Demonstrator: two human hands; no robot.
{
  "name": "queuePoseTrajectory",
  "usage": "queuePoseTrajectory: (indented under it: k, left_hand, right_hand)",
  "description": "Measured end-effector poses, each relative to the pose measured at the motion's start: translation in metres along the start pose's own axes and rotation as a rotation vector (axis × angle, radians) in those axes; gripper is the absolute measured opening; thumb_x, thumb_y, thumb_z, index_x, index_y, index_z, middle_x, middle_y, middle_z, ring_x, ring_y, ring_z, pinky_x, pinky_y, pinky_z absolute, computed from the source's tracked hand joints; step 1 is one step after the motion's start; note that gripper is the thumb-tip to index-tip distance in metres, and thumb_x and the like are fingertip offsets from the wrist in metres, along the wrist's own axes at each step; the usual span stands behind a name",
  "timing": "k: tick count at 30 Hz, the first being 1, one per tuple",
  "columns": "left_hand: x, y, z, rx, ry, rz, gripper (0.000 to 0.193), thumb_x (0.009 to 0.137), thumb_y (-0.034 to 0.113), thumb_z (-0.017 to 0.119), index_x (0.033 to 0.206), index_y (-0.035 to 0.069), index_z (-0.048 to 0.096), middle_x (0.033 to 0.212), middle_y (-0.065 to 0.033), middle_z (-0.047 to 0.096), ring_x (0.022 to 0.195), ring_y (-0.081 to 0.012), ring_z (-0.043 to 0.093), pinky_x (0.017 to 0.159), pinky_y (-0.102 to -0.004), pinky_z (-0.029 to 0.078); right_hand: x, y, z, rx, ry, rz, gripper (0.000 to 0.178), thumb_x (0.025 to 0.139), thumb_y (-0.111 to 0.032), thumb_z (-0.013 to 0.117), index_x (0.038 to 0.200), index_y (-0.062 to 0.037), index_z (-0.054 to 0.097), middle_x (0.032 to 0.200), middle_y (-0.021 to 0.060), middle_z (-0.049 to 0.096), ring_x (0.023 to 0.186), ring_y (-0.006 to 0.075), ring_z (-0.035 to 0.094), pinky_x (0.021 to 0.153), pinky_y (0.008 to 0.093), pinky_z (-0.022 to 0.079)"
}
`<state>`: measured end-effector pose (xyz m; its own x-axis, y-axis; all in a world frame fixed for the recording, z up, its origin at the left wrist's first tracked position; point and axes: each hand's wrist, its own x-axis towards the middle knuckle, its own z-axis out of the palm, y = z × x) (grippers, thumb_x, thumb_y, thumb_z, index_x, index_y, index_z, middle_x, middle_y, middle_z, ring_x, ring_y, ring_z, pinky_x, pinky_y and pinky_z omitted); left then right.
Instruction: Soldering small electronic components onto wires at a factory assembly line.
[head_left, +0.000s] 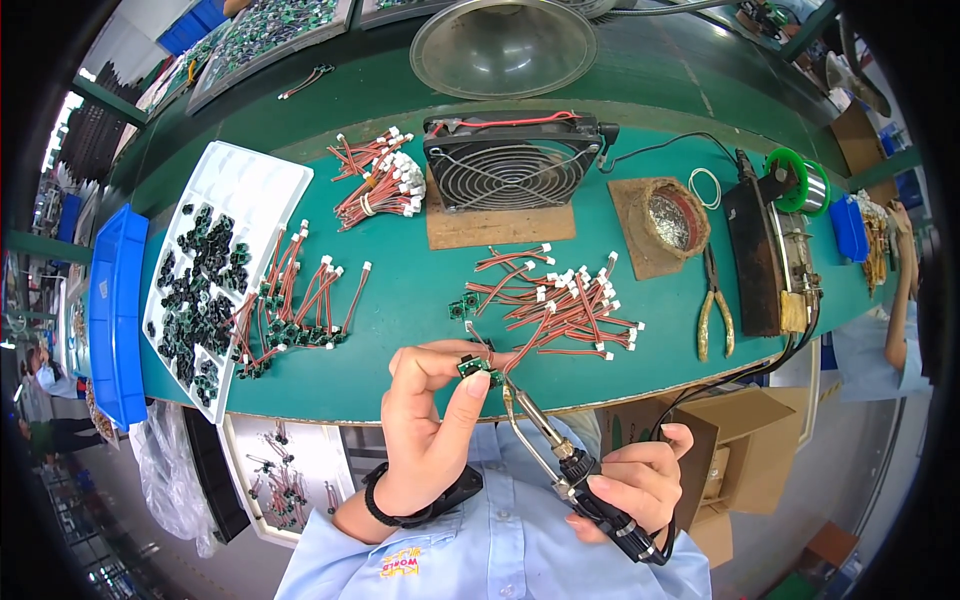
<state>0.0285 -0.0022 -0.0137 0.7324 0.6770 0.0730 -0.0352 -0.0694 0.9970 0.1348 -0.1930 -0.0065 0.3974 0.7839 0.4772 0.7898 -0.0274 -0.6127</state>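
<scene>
Close in front of my chest, my left hand [430, 435] pinches a small green circuit board [473, 367] between thumb and fingers. Red-and-brown wires run up from the board. My right hand [640, 482] is wrapped round a black soldering iron [588, 485] with a thin metal feed tube alongside it. The iron's tip meets or nearly meets the board's right edge; the exact contact is too small to tell. Just beyond my hands lie a pile of wire leads with white connectors [570, 300] and a couple of loose green boards [463, 306].
A white tray [235, 185] of small boards and a blue bin [118, 325] stand left, near wired boards [305, 330]. A caged fan [512, 165] sits at the back, beside bundled leads [385, 190]. Rightward are a round pot [675, 220], pliers [713, 315], a black box [752, 265] and a green spool [798, 182].
</scene>
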Motion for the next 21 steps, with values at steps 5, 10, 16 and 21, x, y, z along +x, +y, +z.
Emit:
queuePoseTrajectory:
  k: [5, 10, 16, 21]
  left_hand:
    - [0.001, 0.002, 0.001, -0.013, 0.002, 0.006, 0.007, 0.090, 0.002, 0.047, 0.095, 0.001, 0.042, 0.105, -0.0150, 0.055, 0.096, -0.0220, 0.059, 0.086, -0.0317, 0.043]
    - [0.000, 0.003, 0.005, -0.132, 0.040, -0.017, 0.007, 0.090, 0.003, 0.047, 0.095, 0.001, 0.042, 0.105, -0.0146, 0.055, 0.095, -0.0209, 0.059, 0.085, -0.0314, 0.043]
    - [0.002, 0.006, 0.003, -0.152, 0.038, -0.034, 0.007, 0.090, 0.003, 0.047, 0.094, 0.001, 0.043, 0.102, -0.0145, 0.057, 0.095, -0.0195, 0.059, 0.085, -0.0301, 0.043]
    - [0.008, 0.009, -0.006, -0.367, -0.031, -0.125, 0.011, 0.091, 0.008, 0.049, 0.096, 0.000, 0.043, 0.104, -0.0140, 0.057, 0.097, -0.0187, 0.058, 0.086, -0.0301, 0.043]
  right_hand:
    - [-0.002, 0.001, 0.001, -0.022, 0.018, -0.040, 0.039, 0.064, -0.041, 0.073, 0.092, -0.0147, 0.062, 0.061, -0.0015, 0.057, 0.064, 0.0161, 0.055, 0.092, 0.0441, 0.026]
    - [-0.003, -0.002, -0.003, 0.018, -0.001, 0.013, 0.036, 0.060, -0.030, 0.077, 0.092, -0.0190, 0.067, 0.074, -0.0070, 0.061, 0.075, 0.0097, 0.057, 0.098, 0.0376, 0.022]
    - [-0.007, 0.000, -0.007, -0.014, 0.049, -0.022, 0.034, 0.063, -0.037, 0.074, 0.090, -0.0179, 0.066, 0.073, -0.0057, 0.060, 0.074, 0.0111, 0.056, 0.098, 0.0404, 0.022]
    - [-0.017, 0.021, -0.012, -0.150, 0.387, -0.017, 0.047, 0.083, -0.050, 0.050, 0.107, -0.0100, 0.053, 0.056, 0.0002, 0.051, 0.071, 0.0188, 0.050, 0.096, 0.0499, 0.024]
